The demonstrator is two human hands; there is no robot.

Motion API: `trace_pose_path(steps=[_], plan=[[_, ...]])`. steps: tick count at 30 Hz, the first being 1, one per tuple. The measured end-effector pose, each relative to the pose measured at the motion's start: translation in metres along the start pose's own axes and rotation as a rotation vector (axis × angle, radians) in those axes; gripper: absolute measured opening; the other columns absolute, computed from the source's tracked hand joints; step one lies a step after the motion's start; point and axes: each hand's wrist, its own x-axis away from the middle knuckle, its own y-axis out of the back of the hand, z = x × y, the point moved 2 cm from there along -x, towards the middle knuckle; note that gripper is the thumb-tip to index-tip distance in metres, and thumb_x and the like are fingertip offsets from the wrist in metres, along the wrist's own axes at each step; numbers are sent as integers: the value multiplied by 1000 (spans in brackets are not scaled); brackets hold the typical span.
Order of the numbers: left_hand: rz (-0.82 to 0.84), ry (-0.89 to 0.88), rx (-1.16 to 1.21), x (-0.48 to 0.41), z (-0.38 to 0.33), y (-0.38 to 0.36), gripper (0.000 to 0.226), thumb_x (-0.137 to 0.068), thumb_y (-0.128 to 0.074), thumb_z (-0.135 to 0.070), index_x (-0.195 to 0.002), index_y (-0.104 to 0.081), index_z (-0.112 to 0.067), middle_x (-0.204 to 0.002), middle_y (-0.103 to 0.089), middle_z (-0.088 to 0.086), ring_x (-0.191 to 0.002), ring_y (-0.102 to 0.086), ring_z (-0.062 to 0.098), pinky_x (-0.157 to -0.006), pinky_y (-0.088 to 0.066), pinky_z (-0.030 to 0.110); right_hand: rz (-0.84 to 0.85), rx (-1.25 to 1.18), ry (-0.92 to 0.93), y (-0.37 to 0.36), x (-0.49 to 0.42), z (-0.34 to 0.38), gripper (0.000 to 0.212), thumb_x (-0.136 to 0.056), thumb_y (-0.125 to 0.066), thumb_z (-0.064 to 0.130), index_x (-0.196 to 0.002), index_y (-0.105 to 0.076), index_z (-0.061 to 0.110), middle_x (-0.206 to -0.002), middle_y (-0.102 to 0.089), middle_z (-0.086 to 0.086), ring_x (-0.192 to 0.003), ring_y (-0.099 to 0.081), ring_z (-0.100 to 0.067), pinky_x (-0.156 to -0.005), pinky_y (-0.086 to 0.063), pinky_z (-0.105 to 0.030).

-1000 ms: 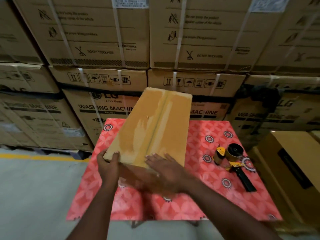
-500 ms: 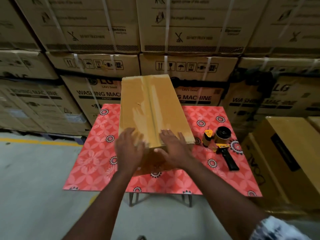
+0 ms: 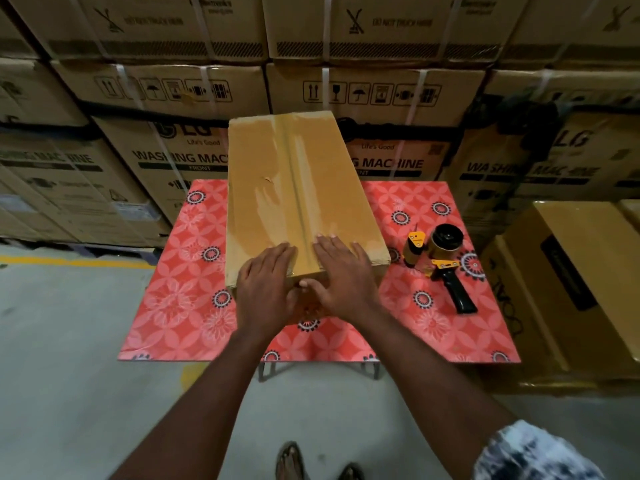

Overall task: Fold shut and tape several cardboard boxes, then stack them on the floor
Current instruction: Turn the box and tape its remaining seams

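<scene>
A long brown cardboard box [image 3: 294, 188] stands on the red patterned table [image 3: 173, 299], its top flaps closed with clear tape along the middle seam. My left hand [image 3: 265, 289] lies flat over the near edge of the box, left of the seam, fingers straight. My right hand [image 3: 341, 275] presses flat on the top just right of the seam, thumb against the near face. A yellow and black tape dispenser [image 3: 441, 263] lies on the table to the right of the box, apart from both hands.
Stacked washing machine cartons [image 3: 145, 157] form a wall behind the table. Closed brown boxes [image 3: 568, 282] sit on the floor at the right. Grey floor with a yellow line [image 3: 69, 263] lies to the left. My feet [image 3: 311, 462] show at the bottom.
The box has turned from a slant to lie straight along the table. Both hands moved from its near corners to the middle seam at the near end.
</scene>
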Motion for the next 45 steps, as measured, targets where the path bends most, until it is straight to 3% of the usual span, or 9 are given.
trace_pose_path(steps=[6, 10, 15, 22, 27, 32, 37, 41, 45], plan=[[45, 34, 1, 0, -2, 0, 81, -71, -84, -31, -145, -50, -25, -152, -48, -6, -139, -43, 18, -111, -33, 41, -19, 32, 34, 0, 2, -2, 77, -86, -66, 53, -151, -45, 17, -161, -39, 2, -149, -34, -20, -120, -27, -51], [10, 9, 6, 1, -1, 1, 73, -77, -78, -35, -144, -51, -23, -151, -49, -5, -138, -44, 19, -110, -33, 41, -20, 8, 30, 2, 2, -1, 76, -91, -52, 60, -152, -43, 17, -161, -38, 1, -150, -32, -20, -121, -24, -50], [44, 25, 5, 0, -1, 1, 84, -70, -86, -38, -145, -49, -26, -152, -48, -7, -139, -43, 19, -111, -30, 40, 2, 77, 23, 10, 9, -21, 88, -78, -82, 38, -153, -41, 18, -162, -37, -1, -149, -34, -23, -120, -23, -52], [-10, 19, -13, 0, 0, -2, 69, -89, -62, -61, -145, -50, -24, -151, -50, -5, -139, -44, 19, -111, -32, 42, 40, 61, -860, 26, 84, -184, 101, -76, -85, 36, -153, -28, 2, -157, -33, -23, -144, -32, -41, -115, -32, -53], [36, 35, -32, 0, 0, -4, 77, -81, -75, -55, -147, -48, -26, -153, -47, -7, -140, -42, 19, -112, -29, 41, 184, -462, -1293, 6, 115, -258, 49, -76, -84, 42, -89, -68, -2, -93, -72, -23, -75, -66, -30, -72, -55, -38], [34, 23, -45, 1, 1, -4, 82, -76, -81, -50, -147, -47, -27, -153, -46, -9, -140, -42, 19, -111, -30, 39, 298, -646, -1324, -6, 109, -271, 38, -92, -74, 31, -92, -60, -4, -85, -64, -19, -62, -52, -23, -52, -34, -27], [8, -18, -50, -1, 0, -4, 81, -76, -80, -50, -146, -49, -25, -152, -46, -9, -138, -45, 18, -109, -32, 38, 365, -1118, -1393, -27, 86, -274, 47, -81, -76, 56, -98, -65, 14, -79, -67, -8, -73, -66, -21, -55, -59, -34], [18, -12, -48, -2, 0, -3, 80, -76, -80, -50, -146, -50, -25, -151, -47, -8, -137, -45, 19, -109, -33, 39, 175, -1296, -1345, -35, 45, -264, 23, -94, -65, 34, -94, -65, 11, -65, -64, -4, -50, -62, -15, -51, -54, -31], [50, -9, -33, -1, 2, -5, 77, -80, -75, -53, -147, -48, -26, -153, -45, -10, -138, -44, 19, -109, -32, 39, -46, -1134, -1184, -13, 18, -231, 31, -91, -73, 25, -99, -68, -4, -76, -68, -19, -59, -66, -28, -71, -57, -43]])
